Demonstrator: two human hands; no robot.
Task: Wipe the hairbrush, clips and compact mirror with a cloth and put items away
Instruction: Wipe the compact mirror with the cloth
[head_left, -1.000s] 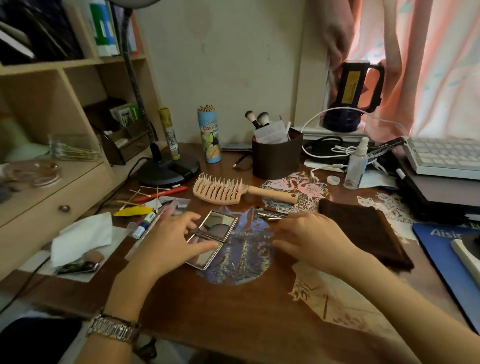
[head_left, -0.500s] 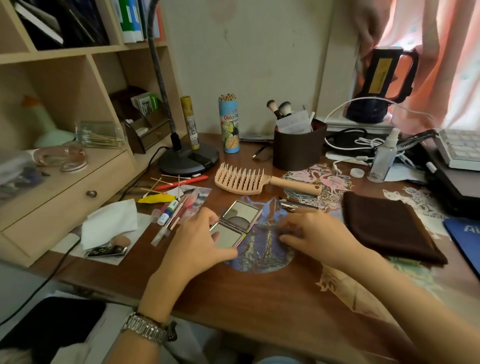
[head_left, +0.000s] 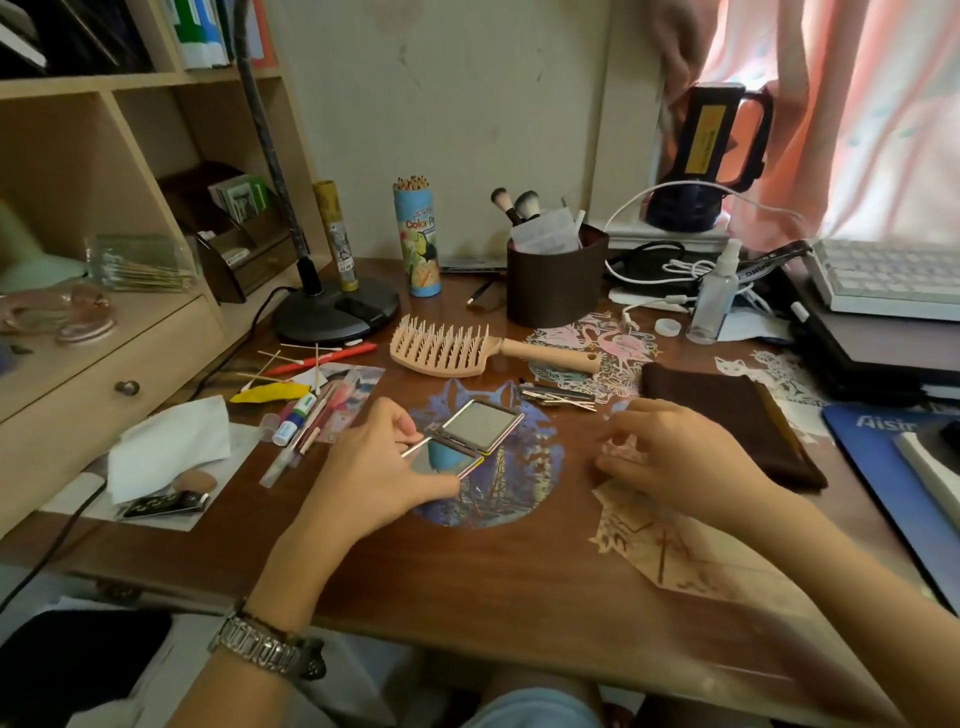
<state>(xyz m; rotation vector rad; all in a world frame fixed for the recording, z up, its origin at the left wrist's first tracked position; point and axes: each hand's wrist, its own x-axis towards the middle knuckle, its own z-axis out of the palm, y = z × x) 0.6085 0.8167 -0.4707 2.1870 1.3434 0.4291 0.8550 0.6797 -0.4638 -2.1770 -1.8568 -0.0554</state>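
wooden surface (head_left: 467, 582) is pretty cluttered, shelves on the left and a pink curtain (head_left: 857, 104) far right. our left hand (head_left: 374, 478) is pinching the near half of the open compact mirror (head_left: 460, 434), thumb on its near edge and fingers at the left side, lifting it a bit off the round blue sticker. our right hand (head_left: 680, 457) hovers just right of it with fingers loosely curled, holding nothing. clips (head_left: 558, 397) sit in a little pile just beyond, between the mirror and the hairbrush (head_left: 467, 348), which lies bristles up with its handle pointing right. folded brown cloth (head_left: 727, 421) is right of the clips, just beside our right hand.
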